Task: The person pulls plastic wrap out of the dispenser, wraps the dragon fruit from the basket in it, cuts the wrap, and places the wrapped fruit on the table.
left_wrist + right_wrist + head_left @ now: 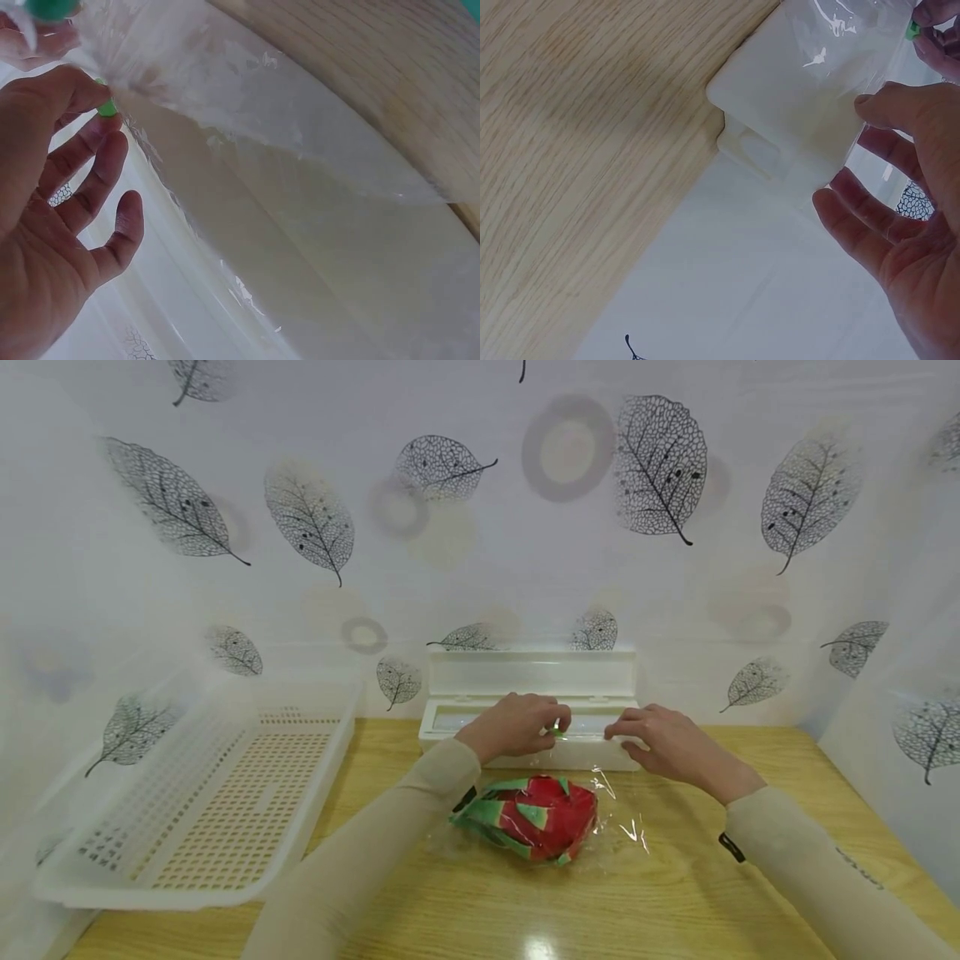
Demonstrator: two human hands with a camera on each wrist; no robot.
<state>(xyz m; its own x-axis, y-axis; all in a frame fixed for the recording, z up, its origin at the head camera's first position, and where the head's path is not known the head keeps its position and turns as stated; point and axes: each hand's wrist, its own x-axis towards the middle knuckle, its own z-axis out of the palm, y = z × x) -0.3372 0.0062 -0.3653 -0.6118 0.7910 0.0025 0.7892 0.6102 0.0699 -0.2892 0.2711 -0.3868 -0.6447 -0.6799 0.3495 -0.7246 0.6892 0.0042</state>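
Observation:
A white cling film box (540,756) stands at the back of the table with its lid (532,677) raised. My left hand (517,725) pinches a small green slider (106,103) at the box's front edge, other fingers loosely bent. At the right end, my right hand (667,739) holds the edge of the clear cling film (840,45) between thumb and fingers. The film hangs over the box front and reaches the table. In front lies a red dragon fruit (551,818) with green scales, with clear film about it.
A white perforated plastic basket (300,818) sits on the left of the wooden table (637,910). Behind the box hangs a pale leaf-patterned sheet (480,552), which also lines both sides.

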